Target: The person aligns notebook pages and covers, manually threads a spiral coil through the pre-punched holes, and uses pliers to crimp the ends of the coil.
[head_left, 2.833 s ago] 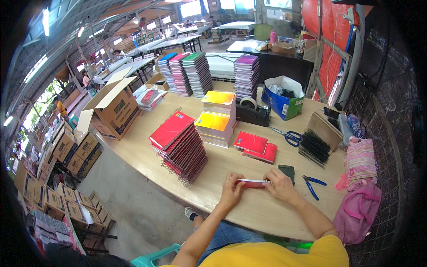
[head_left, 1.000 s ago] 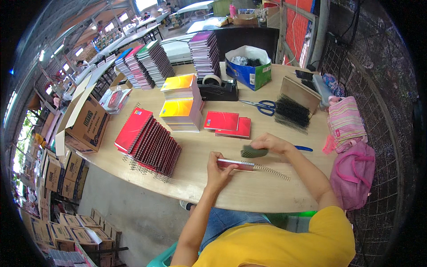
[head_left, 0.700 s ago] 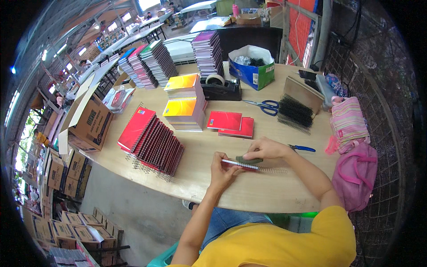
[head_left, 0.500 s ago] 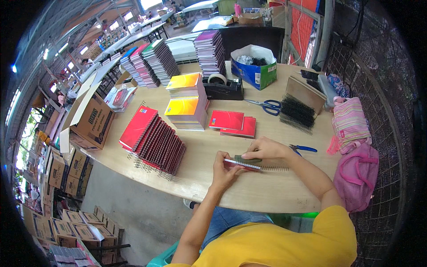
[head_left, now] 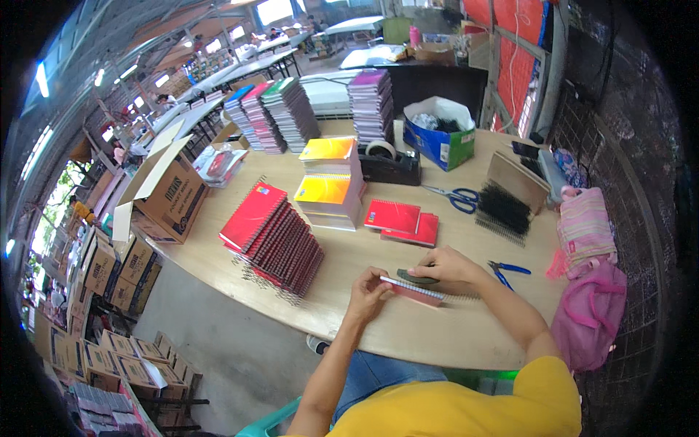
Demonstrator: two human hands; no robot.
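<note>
My left hand (head_left: 368, 297) pinches the left end of a small red notebook (head_left: 419, 293), held on its side with the bound edge up. A thin wire coil (head_left: 463, 296) runs along that edge and sticks out past its right end. Closed over the top, my right hand (head_left: 450, 266) grips a dark olive-green flat piece (head_left: 412, 277) against the coil edge; its exact kind I cannot make out. Two red notebooks (head_left: 393, 215) lie just beyond my hands. To the left rises a tall stack of red notebooks (head_left: 273, 240) with loose coil ends poking out.
Blue-handled pliers (head_left: 507, 271) and scissors (head_left: 460, 198) lie on the right, near black wire coils (head_left: 504, 207). Farther back are yellow notebooks (head_left: 324, 191), a tape dispenser (head_left: 389, 166) and a blue-green bag (head_left: 440, 138). A carton (head_left: 171, 197) stands left, a pink bag (head_left: 591, 313) right.
The whole view has shifted, so the table sits lower and farther right. In my hands the notebook tilts more, showing more of its side; both hands keep their grip.
</note>
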